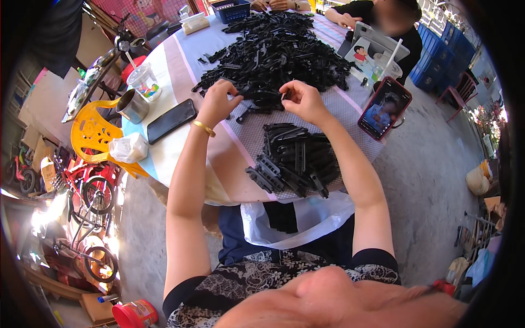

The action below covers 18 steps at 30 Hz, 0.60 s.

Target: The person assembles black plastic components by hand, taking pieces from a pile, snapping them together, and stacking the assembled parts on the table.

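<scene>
A large heap of black plastic parts [279, 52] covers the far middle of the round table. At its near edge my left hand [219, 102] is closed in a pinch, thumb against fingers; what it holds, if anything, is too small to make out. Opposite it, my right hand [307, 101] pinches a small black plastic part [285, 95] between thumb and fingers. A few loose parts lie between and below the hands. Nearer to me, below my right hand, sits a smaller pile of long slotted black parts [298, 156]. An open white plastic bag [328, 216] hangs at the table edge over my lap.
A black phone [171, 121], a metal cup [132, 106], a clear cup [144, 82] and a crumpled white bag [129, 148] lie left. An upright phone [384, 109] and a drink cup [383, 68] stand right. A co-worker's hand [348, 21] rests at the far right.
</scene>
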Tool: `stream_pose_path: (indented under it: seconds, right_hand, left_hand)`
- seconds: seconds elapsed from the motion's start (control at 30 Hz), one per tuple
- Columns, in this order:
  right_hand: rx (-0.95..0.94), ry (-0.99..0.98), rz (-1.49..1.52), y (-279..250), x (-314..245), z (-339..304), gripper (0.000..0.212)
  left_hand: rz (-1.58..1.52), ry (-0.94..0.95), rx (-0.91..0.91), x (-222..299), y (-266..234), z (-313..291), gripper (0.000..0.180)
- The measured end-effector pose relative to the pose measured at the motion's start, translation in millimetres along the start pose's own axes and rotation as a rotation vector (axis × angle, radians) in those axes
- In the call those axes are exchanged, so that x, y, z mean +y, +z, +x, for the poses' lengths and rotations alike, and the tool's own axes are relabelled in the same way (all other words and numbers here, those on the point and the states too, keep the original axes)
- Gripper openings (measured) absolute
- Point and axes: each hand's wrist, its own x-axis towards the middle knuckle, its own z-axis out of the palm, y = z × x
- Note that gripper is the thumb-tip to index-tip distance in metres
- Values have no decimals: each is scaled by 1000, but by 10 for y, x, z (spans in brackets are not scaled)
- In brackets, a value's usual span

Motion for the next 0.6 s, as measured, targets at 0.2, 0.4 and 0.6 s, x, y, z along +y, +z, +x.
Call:
stream_pose_path:
  seconds: [0.2,0.4,0.6]
  right_hand:
    - [3,-50,396,83,-176,-20,20]
    - [-12,-40,388,111,-150,-35,20]
    - [87,-110,97,141,-162,-48,16]
  left_hand:
    - [-810,-488,106,423,207,15,42]
    - [-1181,-428,22,726,287,2,58]
    - [-1375,-441,-13,628,359,-40,42]
